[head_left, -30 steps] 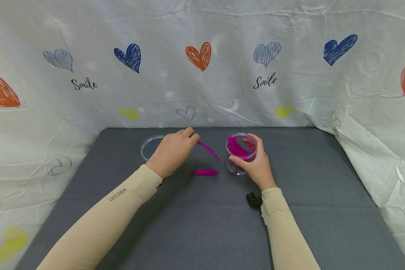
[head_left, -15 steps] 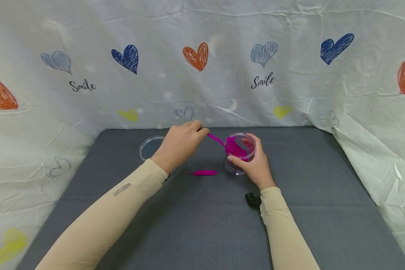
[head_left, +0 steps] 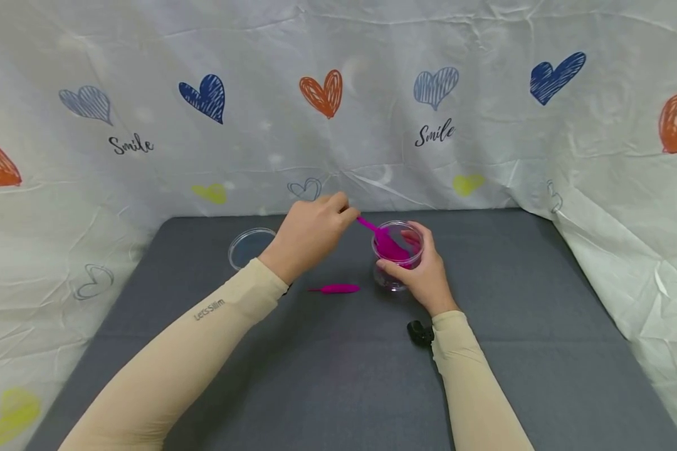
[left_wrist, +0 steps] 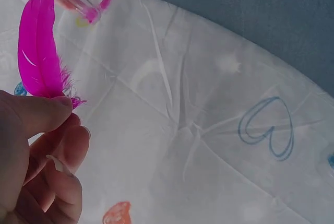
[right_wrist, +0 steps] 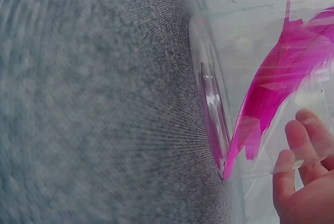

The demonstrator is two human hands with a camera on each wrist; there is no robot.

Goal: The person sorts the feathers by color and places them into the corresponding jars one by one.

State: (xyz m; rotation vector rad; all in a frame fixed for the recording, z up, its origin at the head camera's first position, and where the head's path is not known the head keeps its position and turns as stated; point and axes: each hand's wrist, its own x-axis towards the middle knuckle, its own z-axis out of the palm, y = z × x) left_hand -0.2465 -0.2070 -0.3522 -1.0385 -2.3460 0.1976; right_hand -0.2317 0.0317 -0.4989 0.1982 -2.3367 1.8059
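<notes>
My left hand (head_left: 313, 235) pinches a bright pink feather (left_wrist: 37, 46) by its fluffy lower end, between thumb and fingers. The feather's far end is at the rim of a clear plastic cup (head_left: 390, 283). My right hand (head_left: 420, 275) grips that cup, thumb on the near side and fingers round the far side. Inside the cup are pink feathers (right_wrist: 276, 72); their number cannot be told. Another pink feather (head_left: 338, 289) lies on the grey table, left of the cup.
A second clear round container (head_left: 242, 249) stands left, partly hidden behind my left hand. The grey table (head_left: 316, 376) meets a white curtain (head_left: 372, 144) printed with hearts at the back. A black device (head_left: 420, 333) sits at my right wrist.
My left hand has moved right with the feather, bringing its far end from beside the cup to the cup's rim. My right hand still holds the cup in place.
</notes>
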